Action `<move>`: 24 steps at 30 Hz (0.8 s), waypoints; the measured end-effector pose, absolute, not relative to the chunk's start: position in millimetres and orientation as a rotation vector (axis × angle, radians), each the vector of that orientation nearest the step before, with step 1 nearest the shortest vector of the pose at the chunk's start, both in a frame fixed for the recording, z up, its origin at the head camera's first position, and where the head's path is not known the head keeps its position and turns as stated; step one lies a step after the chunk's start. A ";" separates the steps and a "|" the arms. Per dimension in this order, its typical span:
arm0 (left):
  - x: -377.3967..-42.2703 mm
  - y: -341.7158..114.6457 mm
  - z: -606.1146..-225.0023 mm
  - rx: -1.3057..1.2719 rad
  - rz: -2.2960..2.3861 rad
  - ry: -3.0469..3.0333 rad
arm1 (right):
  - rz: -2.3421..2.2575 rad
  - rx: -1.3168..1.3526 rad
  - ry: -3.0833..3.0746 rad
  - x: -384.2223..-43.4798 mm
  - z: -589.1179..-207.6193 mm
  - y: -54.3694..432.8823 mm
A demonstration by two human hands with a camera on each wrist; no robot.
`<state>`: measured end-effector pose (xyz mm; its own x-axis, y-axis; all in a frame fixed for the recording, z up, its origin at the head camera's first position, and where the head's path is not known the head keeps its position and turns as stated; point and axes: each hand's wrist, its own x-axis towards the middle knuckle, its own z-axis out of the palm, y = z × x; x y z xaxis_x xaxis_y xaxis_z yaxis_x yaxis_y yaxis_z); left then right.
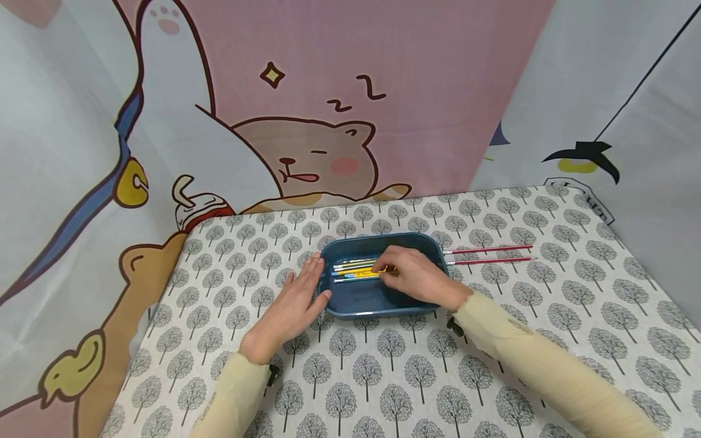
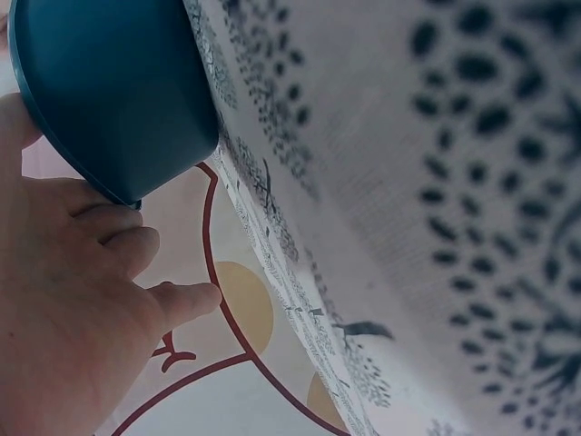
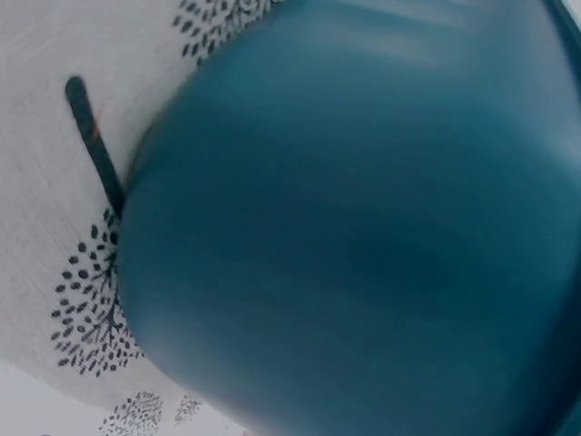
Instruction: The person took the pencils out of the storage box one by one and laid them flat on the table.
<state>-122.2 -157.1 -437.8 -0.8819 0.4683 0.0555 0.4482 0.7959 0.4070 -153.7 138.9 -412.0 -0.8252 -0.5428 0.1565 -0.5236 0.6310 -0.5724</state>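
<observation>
Yellow pencils (image 1: pixel 368 274) in the blue tray (image 1: pixel 356 301), between both hands (image 1: pixel 290 305) (image 1: pixel 415 274)

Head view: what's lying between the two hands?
Between the left hand and right hand, the head view shows part of the blue tray with several pencil-like sticks lying in it.

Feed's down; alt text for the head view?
A right hand appears to pinch slim yellow pencils inside a dark-blue, rounded rectangular tray; a left hand touches its left end. Two thin red sticks lie beside it on tree-print cloth.
</observation>
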 end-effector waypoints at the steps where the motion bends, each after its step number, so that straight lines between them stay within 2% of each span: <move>1: -122.1 -156.8 -437.6 0.746 0.647 2.930 | -0.982 -0.920 2.811 -153.0 -410.8 139.3; 24: -120.3 -155.9 -436.3 0.724 0.653 2.926 | -1.144 -0.871 2.834 -141.4 -387.6 150.5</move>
